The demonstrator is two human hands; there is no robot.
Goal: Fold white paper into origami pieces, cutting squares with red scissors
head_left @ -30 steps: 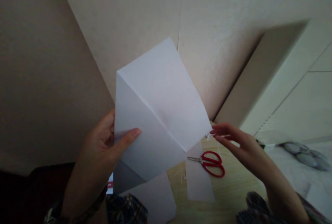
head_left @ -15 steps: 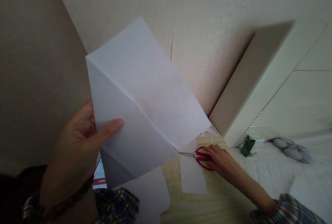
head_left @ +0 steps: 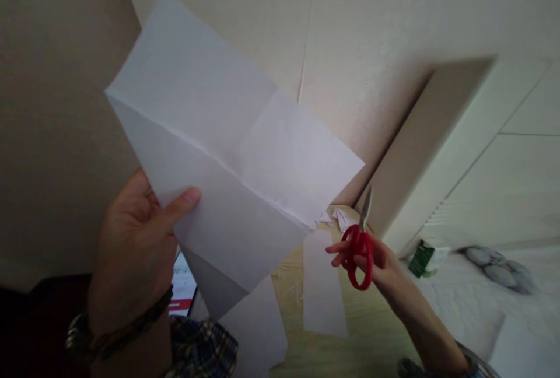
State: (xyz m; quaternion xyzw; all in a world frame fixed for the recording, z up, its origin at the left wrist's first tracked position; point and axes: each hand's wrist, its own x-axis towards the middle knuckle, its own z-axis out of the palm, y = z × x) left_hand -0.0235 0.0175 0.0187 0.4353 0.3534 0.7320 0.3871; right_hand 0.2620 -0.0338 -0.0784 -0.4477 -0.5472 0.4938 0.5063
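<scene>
My left hand (head_left: 149,226) pinches a large white sheet of paper (head_left: 227,139) by its left edge, thumb on top and fingers behind. A crease runs lengthwise along the sheet, which is held up at a slant above the table. To the right of its lower corner, my right hand (head_left: 367,261) holds red-handled scissors (head_left: 359,249). Their blades point upward, apart from the paper, and look closed together. Beneath, a narrow white paper strip (head_left: 324,290) lies on the wooden table.
Another white sheet (head_left: 258,331) and paper scraps (head_left: 343,217) lie on the table (head_left: 301,354). A lit phone (head_left: 181,284) is behind my left wrist. At right, a green and white box (head_left: 424,258) and a grey object (head_left: 499,267) rest on a white surface beside a pale panel (head_left: 420,133).
The scissors have left the sheet's lower corner and swung from pointing left to pointing up. The sheet has shifted up and left and turned slightly in my left hand.
</scene>
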